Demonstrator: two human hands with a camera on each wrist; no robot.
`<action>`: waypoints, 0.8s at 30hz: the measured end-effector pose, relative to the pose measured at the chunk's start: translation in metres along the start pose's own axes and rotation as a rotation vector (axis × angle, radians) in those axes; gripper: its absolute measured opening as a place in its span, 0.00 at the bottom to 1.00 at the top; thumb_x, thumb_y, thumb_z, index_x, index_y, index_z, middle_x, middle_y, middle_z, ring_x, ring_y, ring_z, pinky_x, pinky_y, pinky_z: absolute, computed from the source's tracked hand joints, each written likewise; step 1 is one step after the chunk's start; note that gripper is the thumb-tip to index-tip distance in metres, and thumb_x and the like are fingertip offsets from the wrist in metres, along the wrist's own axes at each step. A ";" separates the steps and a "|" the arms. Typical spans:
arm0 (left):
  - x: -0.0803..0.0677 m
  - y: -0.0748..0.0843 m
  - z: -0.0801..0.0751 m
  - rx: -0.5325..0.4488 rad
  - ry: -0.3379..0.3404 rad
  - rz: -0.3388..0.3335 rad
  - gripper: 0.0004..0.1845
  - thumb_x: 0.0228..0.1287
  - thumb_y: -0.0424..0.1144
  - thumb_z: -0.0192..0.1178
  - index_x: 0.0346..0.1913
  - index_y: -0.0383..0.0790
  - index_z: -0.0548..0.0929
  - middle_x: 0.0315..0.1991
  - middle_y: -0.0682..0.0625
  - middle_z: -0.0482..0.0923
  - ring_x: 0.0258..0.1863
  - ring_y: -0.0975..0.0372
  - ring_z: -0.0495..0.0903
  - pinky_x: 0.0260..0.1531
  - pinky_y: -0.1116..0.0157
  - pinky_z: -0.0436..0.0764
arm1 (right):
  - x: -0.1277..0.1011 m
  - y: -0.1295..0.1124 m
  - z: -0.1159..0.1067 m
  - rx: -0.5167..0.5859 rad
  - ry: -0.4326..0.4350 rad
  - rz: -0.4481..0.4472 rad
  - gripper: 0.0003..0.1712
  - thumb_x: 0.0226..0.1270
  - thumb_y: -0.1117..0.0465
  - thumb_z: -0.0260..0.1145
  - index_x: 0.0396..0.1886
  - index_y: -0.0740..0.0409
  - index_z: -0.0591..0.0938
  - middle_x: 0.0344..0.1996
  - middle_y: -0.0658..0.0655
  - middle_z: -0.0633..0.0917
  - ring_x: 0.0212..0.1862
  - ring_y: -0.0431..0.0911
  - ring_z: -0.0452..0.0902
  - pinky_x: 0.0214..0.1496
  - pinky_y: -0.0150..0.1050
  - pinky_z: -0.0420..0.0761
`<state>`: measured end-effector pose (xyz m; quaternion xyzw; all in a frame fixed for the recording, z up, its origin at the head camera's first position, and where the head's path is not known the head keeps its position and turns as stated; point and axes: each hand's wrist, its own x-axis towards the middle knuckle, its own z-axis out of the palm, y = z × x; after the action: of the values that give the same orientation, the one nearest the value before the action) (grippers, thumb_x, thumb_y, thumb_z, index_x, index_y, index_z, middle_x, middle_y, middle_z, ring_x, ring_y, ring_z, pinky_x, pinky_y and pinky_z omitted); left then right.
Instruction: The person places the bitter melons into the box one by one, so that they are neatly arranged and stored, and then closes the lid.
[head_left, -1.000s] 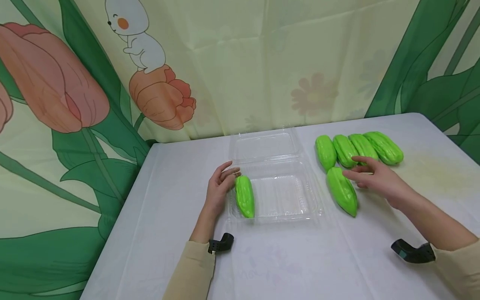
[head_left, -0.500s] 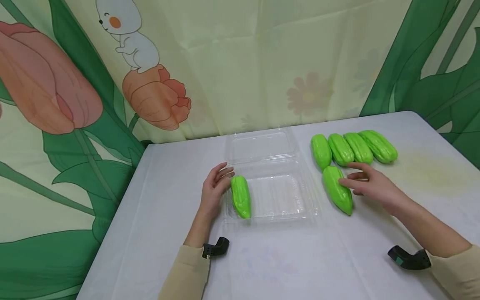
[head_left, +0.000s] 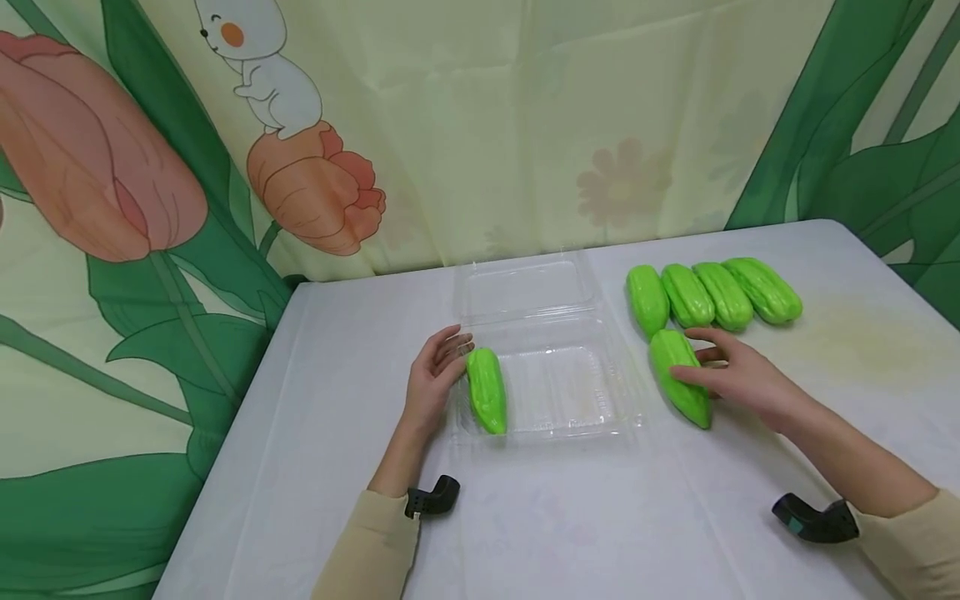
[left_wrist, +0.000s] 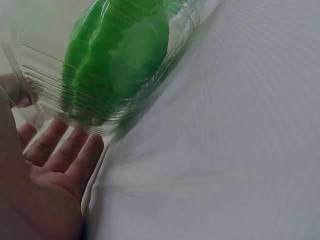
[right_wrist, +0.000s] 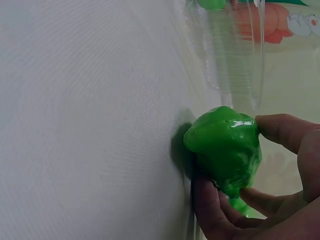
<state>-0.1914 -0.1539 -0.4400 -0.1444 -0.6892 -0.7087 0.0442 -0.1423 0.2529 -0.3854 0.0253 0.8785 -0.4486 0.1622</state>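
Note:
My left hand holds the left rim of a clear plastic clamshell box, thumb over the rim and fingers against the outer wall. Inside that box, along its left side, lies a bright green ridged bitter melon; the left wrist view shows it through the plastic wall. To the right of the box, my right hand grips a second bitter melon, thumb on one side and fingers round the other. That melon is close to the tabletop, its pointed end toward me.
Several more bitter melons lie side by side at the back right of the white-covered table. The box's lid is folded back toward the printed curtain behind the table.
My right hand has moved in to the nearest bitter melon, and its thumb and fingers have closed on it. The left hand stays at the box rim.

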 end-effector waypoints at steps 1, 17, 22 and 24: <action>0.000 0.000 0.000 0.000 0.000 0.000 0.27 0.68 0.23 0.53 0.69 0.24 0.67 0.63 0.32 0.75 0.63 0.43 0.75 0.61 0.64 0.75 | 0.000 0.000 0.000 0.000 0.000 -0.002 0.55 0.69 0.42 0.67 0.78 0.70 0.50 0.66 0.80 0.63 0.64 0.70 0.66 0.54 0.51 0.81; 0.000 0.001 -0.001 0.012 0.018 -0.006 0.26 0.68 0.22 0.52 0.69 0.26 0.69 0.62 0.33 0.76 0.62 0.44 0.77 0.60 0.64 0.76 | -0.002 -0.009 -0.012 -0.008 0.037 -0.039 0.52 0.73 0.45 0.64 0.79 0.69 0.50 0.67 0.81 0.62 0.65 0.71 0.65 0.53 0.49 0.78; 0.000 -0.001 0.000 0.009 0.017 -0.006 0.25 0.68 0.22 0.52 0.69 0.27 0.69 0.62 0.32 0.76 0.62 0.43 0.76 0.60 0.65 0.76 | -0.005 -0.024 -0.022 0.031 0.067 -0.064 0.51 0.74 0.47 0.63 0.80 0.67 0.48 0.69 0.80 0.59 0.68 0.72 0.59 0.44 0.29 0.76; 0.000 -0.002 0.001 0.009 0.016 -0.006 0.25 0.68 0.22 0.52 0.69 0.27 0.69 0.62 0.32 0.76 0.62 0.44 0.76 0.60 0.65 0.75 | -0.005 -0.032 -0.024 0.054 0.078 -0.080 0.50 0.74 0.48 0.62 0.80 0.66 0.47 0.69 0.80 0.58 0.69 0.71 0.57 0.40 0.23 0.74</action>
<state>-0.1918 -0.1531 -0.4415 -0.1364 -0.6922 -0.7070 0.0485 -0.1502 0.2536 -0.3456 0.0122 0.8720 -0.4770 0.1090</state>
